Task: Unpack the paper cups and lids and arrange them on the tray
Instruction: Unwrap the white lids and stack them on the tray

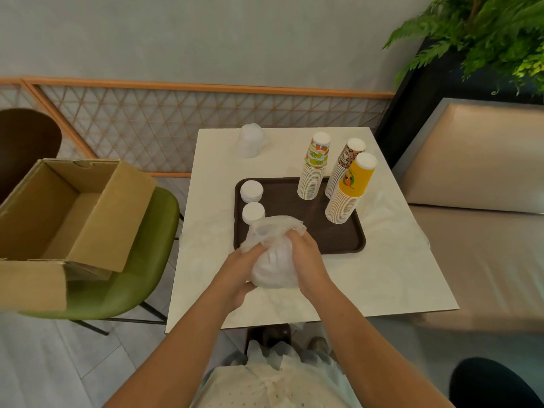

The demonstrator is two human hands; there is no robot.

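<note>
While left hand (235,270) and right hand (307,256) both clasp the plastic-wrapped lid bundle (273,270) between them, unwrapping is in hand; next move likely: peel film, set lids on brown tray (294,207) just beyond. Two lid stacks (251,190) beyond left hand crowd that corner; three cup stacks (314,175) far right; another wrapped bundle (250,140) farthest.

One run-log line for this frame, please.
step: unbagging lids; left hand, right hand: grip bagged lids; tray: three cup stacks, two lid stacks; table: another wrapped stack
</note>
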